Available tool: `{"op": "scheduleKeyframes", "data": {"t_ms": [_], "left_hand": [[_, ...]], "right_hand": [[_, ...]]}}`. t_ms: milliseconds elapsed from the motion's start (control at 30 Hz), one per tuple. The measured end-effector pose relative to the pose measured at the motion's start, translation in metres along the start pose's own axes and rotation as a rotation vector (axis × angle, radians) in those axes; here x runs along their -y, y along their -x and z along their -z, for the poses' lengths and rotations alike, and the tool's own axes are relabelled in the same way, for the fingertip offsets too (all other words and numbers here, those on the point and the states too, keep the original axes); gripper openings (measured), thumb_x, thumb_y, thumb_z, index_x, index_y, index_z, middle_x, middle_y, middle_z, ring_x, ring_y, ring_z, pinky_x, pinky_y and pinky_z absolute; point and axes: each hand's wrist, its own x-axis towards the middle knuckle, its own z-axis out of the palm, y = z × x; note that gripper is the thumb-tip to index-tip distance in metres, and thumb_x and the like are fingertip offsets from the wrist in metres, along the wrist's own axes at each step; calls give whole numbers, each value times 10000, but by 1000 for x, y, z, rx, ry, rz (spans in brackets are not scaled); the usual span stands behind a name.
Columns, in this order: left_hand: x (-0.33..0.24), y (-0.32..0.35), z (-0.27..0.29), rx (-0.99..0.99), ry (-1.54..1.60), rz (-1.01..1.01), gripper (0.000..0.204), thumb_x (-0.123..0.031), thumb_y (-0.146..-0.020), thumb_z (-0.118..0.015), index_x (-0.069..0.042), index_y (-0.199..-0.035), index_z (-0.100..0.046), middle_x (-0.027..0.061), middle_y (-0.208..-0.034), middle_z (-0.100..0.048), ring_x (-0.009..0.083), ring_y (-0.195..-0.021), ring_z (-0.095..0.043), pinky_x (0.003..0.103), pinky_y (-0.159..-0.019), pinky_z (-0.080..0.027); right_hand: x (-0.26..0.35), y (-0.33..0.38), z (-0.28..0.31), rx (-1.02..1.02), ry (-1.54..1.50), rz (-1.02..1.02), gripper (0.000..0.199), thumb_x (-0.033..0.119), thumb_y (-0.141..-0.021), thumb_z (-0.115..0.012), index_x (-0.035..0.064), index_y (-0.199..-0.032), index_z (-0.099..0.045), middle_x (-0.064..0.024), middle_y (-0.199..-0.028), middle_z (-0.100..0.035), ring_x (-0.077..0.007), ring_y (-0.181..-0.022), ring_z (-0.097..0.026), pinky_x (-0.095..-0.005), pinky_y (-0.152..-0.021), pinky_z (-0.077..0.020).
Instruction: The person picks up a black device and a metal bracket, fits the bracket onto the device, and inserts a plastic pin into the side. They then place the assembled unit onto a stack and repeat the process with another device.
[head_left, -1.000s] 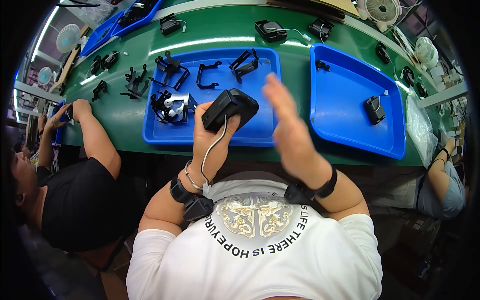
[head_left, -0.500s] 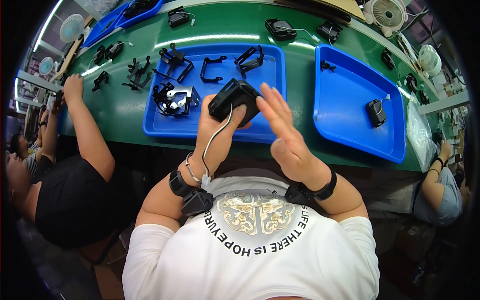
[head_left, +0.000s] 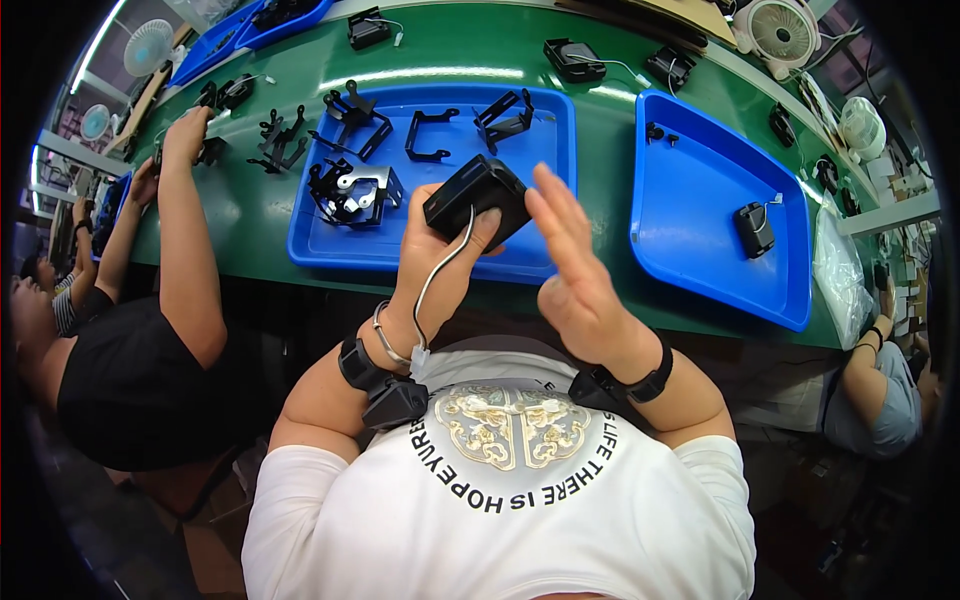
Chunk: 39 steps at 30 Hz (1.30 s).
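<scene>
Over the near edge of a blue tray (head_left: 340, 258), my left hand (head_left: 432, 255) grips a black box-shaped device (head_left: 478, 203). Its thumb presses on the near side, beside a pale cable (head_left: 437, 275) that hangs down past my wrist to a white connector (head_left: 420, 358). My right hand (head_left: 580, 285) stands upright at the device's right side, fingers stretched and palm turned toward it, holding nothing. The fingertips are close to the device's right edge; whether they touch cannot be made out. Black metal brackets (head_left: 430, 135) lie in the tray behind, with a silver-and-black bracket part (head_left: 358, 193) at its left.
A second blue tray (head_left: 690, 230) at the right holds one cabled black device (head_left: 753, 229) and small black parts (head_left: 660, 133). More cabled devices (head_left: 574, 60) lie along the far side of the green table (head_left: 440, 50). At the left, a co-worker's hand (head_left: 187, 135) reaches over black parts.
The co-worker's hand at the left has moved right, onto black parts on the table. My hands and the held device have barely shifted.
</scene>
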Motion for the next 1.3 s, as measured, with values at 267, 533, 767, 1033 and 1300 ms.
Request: {"op": "scheduleKeyframes", "data": {"t_ms": [267,533,767,1033,1300], "left_hand": [[1,2,0,23,-112,-95,360,-100,-837,-626,-24,-1075,-367,83,-953,-554,120,-827,-577,240,-667,-527],[-1,3,-1,-13,-116,-65,387,-134,-836,-634,-20,-1088,-363,91,-948,-552,132,-791,-590,236,-628,-525],[-18,5,10,39,-52,200,434,-147,-814,-647,-41,-1124,-363,95,-948,-542,123,-747,-577,211,-522,-461],[-21,7,8,232,-35,247,519,-120,-809,-634,-36,-1231,-343,101,-960,-535,119,-760,-561,215,-513,-439],[-20,13,8,236,309,312,545,-197,-881,-530,-47,-1350,-296,96,-985,-560,107,-752,-560,209,-538,-459]], "right_hand": [[-6,3,0,13,21,9,644,360,-917,-428,-57,-1364,-225,-239,-1445,-139,-370,-1342,-126,-428,-1073,-110],[8,1,-3,-6,-41,24,586,344,-929,-396,-34,-1358,-268,-196,-1444,-192,-327,-1335,-160,-400,-1066,-131],[-4,0,29,-81,-610,-336,498,230,-926,-444,-21,-1335,-309,-142,-1379,-330,-202,-1154,-444,-305,-949,-337],[-4,2,18,24,-705,-377,511,76,-870,-535,-17,-1324,-320,-108,-1300,-417,-145,-1082,-475,-263,-891,-383],[-15,18,6,-93,-671,-308,499,151,-913,-479,-35,-1334,-287,-114,-1278,-424,-172,-1154,-429,-298,-988,-320]]}}
